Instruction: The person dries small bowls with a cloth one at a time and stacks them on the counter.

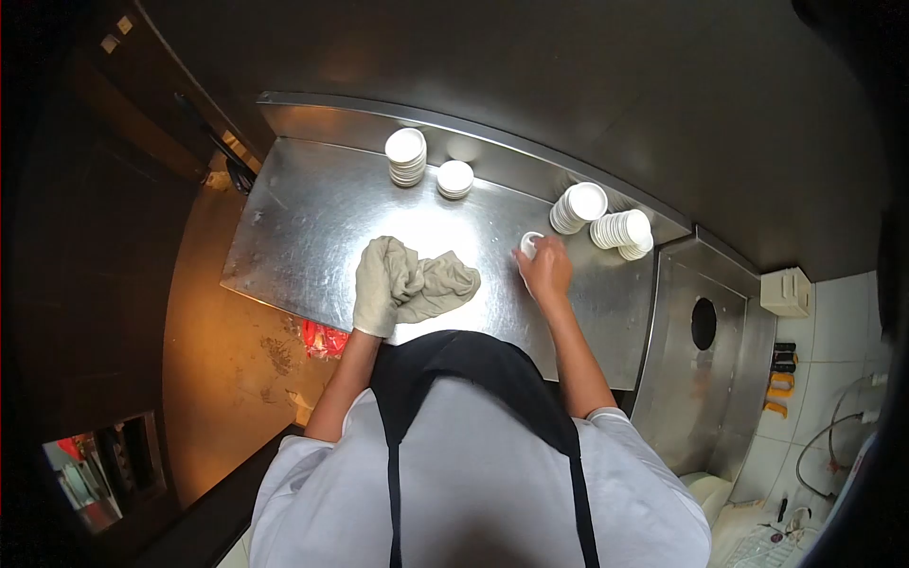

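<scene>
While gloved L hand (375, 295) touches grey cloth (440, 287) nr front edge of worktop (303, 213) — can't tell finger grip — R hand (547, 271) pinches small white dish (529, 243) toward R edge.

No text, label, brand, number or sign can be read at the metal table (312, 213). The leftmost stack of white dishes (406, 156) offers no legible mark. Any print on the red plastic (324, 339) below the front edge is too small to make out, as is any on the small pale patch (109, 44) at upper left. The red item (70, 447) in the lower-left opening is too blurred to read.
</scene>
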Tool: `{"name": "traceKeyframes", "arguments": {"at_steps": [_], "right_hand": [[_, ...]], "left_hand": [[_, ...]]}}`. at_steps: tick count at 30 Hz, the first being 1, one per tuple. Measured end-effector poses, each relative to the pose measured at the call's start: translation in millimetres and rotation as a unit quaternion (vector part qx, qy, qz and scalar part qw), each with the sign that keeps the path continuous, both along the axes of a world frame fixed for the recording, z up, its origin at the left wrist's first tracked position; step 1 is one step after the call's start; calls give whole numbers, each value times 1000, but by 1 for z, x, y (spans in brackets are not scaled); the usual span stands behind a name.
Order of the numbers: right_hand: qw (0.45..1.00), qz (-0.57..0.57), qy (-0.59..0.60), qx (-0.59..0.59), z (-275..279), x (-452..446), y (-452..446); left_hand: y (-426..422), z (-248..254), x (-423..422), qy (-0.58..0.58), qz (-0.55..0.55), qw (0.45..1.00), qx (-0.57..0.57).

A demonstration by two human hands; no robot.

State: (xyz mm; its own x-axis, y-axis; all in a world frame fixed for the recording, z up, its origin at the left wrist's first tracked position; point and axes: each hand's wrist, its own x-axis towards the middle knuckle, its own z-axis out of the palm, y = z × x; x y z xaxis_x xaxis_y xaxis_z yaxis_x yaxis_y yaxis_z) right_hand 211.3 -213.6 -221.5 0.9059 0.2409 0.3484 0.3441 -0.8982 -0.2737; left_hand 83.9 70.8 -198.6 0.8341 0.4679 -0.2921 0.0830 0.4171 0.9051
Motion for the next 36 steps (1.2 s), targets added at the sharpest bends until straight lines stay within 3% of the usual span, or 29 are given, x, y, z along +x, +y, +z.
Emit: {"name": "traceKeyframes", "arguments": {"at_steps": [3,6,7,9,10,13,15,17,19,20,22,24,27,31,35,36], "right_hand": [[995,64,70,11,-19,-6,-27],[996,8,12,92,-36,-5,-38],[967,-47,89,234,-40,-1,-40],[824,-152,232,494,-42,7,-42],[762,-183,266,562,-36,7,-46],[724,-202,244,612,-13,-1,-33],[767,-139,215,589,-3,-11,-7],[815,-60,213,535,7,-27,26],[817,79,328,467,42,-49,55],[823,142,324,444,45,-54,68],[880,163,281,346,57,-56,77],[935,203,207,202,54,-55,79],[934,343,103,-4,5,-60,61],[914,333,198,117,-5,-66,62],[902,392,45,177,64,-71,104],[892,429,19,140,78,-70,113]], "left_hand": [[-8,-12,8,5,-15,1000,2],[-9,-17,10,8,-16,1000,-7],[-8,-17,9,7,-14,1000,-22],[-13,-2,8,-4,-8,996,-90],[-17,7,7,-9,-4,992,-124],[-28,30,5,-52,-7,978,-204],[-32,37,3,-116,-28,968,-222],[-19,-45,23,-242,-123,927,-259],[-12,-68,26,-289,-147,926,-191],[-14,-51,17,-272,-124,948,-107],[-18,-4,-3,-229,-75,968,63],[-18,23,-13,-180,-21,956,232],[-1,17,-20,-146,51,975,158],[42,-23,-29,-59,47,922,380],[22,-10,-26,-122,-32,951,284],[8,10,-26,-170,-50,949,261]]}}
